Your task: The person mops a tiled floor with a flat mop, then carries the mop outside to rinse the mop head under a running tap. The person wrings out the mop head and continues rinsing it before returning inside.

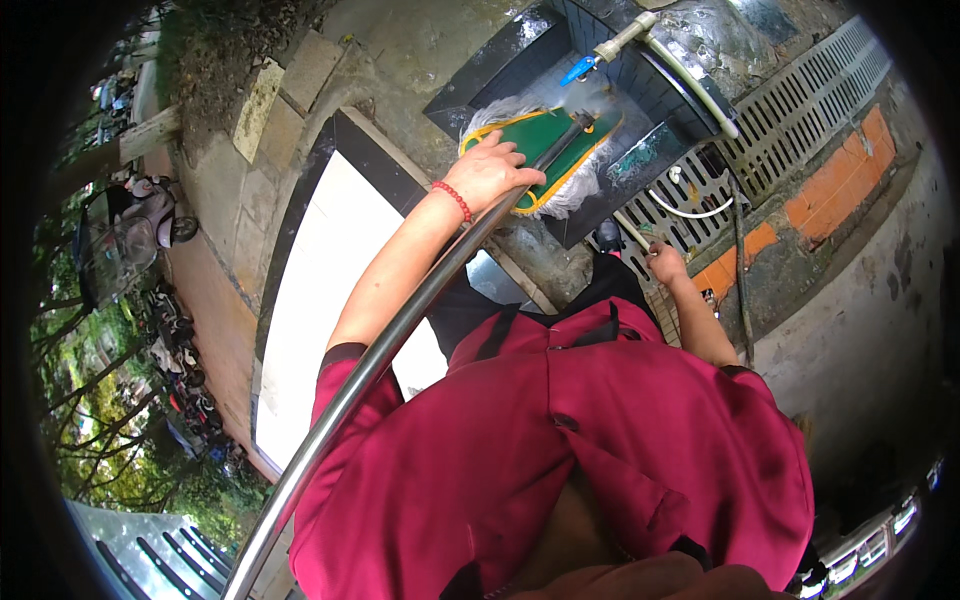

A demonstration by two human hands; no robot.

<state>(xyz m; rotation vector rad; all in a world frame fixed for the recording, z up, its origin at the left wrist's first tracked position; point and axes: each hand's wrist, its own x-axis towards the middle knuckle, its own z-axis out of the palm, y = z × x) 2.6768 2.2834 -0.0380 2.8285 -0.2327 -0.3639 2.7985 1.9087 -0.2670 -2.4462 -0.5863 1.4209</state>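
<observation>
My left hand (495,171), wearing a red bead bracelet, is at the near end of a flat mop head (559,139) with green backing, yellow edging and grey-white fringe. Its thumb crosses the mop's metal handle (405,319), while its fingers bend over the backing. The mop head lies tilted in a dark-tiled basin (517,60), under a tap with a blue lever (577,70); water sprays around its far end. To the right and lower, my right hand (666,264) is closed around a pale rod or hose (632,231), whose far end is unclear.
Slotted drain grates (802,112) run right of the basin, beside orange tiles (844,180). A thin white hose (694,216) and a dark hose (741,262) lie there. A black-edged white surface (337,277) is at left; a scooter (135,225) stands farther off.
</observation>
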